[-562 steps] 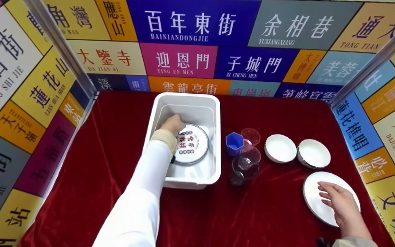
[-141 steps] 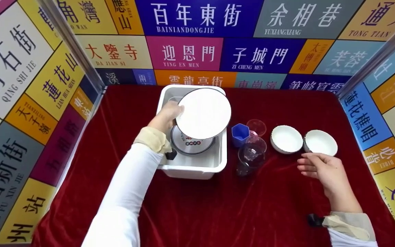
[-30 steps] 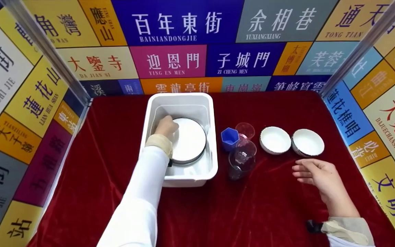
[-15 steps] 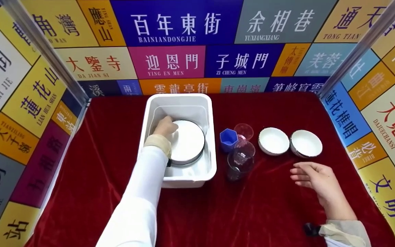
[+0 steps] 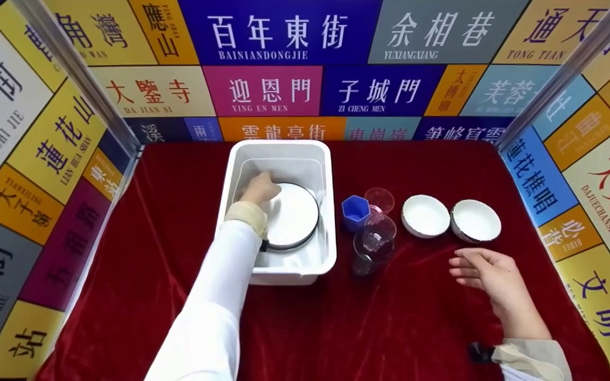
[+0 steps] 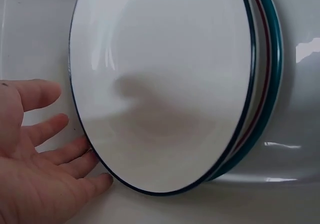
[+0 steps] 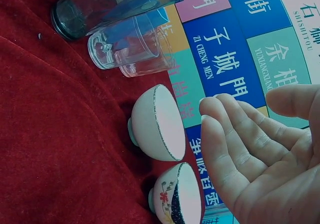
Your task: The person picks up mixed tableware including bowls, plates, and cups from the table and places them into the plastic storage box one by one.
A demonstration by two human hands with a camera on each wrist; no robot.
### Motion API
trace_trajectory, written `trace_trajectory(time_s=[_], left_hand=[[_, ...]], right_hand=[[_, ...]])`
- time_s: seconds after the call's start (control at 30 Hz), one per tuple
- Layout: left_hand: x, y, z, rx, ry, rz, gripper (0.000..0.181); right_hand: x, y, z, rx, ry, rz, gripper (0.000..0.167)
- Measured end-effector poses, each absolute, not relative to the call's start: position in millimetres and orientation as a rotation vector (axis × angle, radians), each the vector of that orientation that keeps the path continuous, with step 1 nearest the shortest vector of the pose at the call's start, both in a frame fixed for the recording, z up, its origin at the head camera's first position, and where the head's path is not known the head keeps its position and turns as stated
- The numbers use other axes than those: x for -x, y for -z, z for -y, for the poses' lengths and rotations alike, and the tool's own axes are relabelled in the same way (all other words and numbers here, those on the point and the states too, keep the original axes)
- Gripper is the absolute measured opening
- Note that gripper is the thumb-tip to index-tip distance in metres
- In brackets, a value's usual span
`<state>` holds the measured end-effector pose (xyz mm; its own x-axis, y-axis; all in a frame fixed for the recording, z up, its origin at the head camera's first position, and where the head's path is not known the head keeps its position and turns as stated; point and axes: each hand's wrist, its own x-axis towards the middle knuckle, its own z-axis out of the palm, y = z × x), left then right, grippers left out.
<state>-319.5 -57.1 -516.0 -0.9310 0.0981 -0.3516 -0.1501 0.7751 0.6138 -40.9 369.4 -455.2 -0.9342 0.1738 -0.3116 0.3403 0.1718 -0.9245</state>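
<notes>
My left hand (image 5: 260,188) is inside the white plastic tub (image 5: 328,211), at the left edge of a stack of plates. On top lies a plain white plate (image 5: 293,217) with a dark blue rim. Below it, the left wrist view shows a teal-rimmed plate (image 6: 276,59). There my left fingers are spread, the lower ones at the rim and the thumb apart from it. My right hand (image 5: 490,278) hovers over the red cloth, fingers loosely bent and holding nothing. Nearest to it are two white bowls (image 5: 425,216), the right bowl (image 7: 177,196) flower-patterned outside.
Right of the tub stand a blue hexagonal cup (image 5: 356,211), a pinkish clear glass (image 5: 380,200), another clear glass (image 5: 379,230) and a dark tinted glass (image 5: 371,259). Red velvet cloth (image 5: 379,328) covers the table. Sign-printed panels (image 5: 289,34) enclose the back and sides.
The white plate once lay at the right; later my left hand held it above the tub. It now covers the printed plate, and my left hand has let go. My right hand stays near the bowls.
</notes>
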Motion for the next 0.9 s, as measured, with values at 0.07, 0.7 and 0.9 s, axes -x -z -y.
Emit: trace_trajectory(time_s=[0.07, 0.7, 0.9], left_hand=[[320, 511, 55, 0.057, -0.964, -2.633, 0.049], [313, 482, 47, 0.108, -1.093, -2.732, 0.031], [308, 470, 46, 0.077, -1.191, -2.722, 0.028]], right_hand=[[40, 456, -369, -0.503, 1.875, -2.294, 0.023], [38, 455, -367, -0.499, 1.834, -2.328, 0.023], [37, 456, -368, -0.503, 1.841, -2.321, 0.023]])
